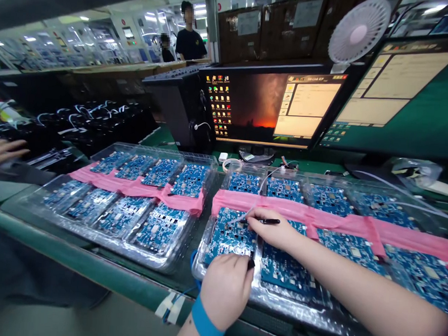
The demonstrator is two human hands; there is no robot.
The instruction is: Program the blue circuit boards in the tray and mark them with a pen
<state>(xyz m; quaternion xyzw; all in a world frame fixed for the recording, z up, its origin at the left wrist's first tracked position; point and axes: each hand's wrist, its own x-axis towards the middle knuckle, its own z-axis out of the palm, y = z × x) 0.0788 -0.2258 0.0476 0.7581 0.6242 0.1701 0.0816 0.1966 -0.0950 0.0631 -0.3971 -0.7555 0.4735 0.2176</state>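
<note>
My right hand (271, 229) is closed over the upper part of a blue circuit board (221, 242) in the right tray. A slim black pen (270, 221) sticks out between its fingers. A thin white cable (261, 187) runs down to the board beside those fingertips; its end is hard to make out. At the same board's lower edge, my left hand (224, 284) has its fingers curled, and a blue wrist strap (207, 321) circles that wrist. Something small and black (250, 264) shows at its fingertips, too little of it to name.
Pink strips (281, 206) cross the right tray (278, 295) of boards and the left tray (120, 243). Behind stand a monitor (256, 110), a second screen (397, 101) and a white fan (359, 30). At far left is a co-worker's hand (4, 152), near black units with white cables.
</note>
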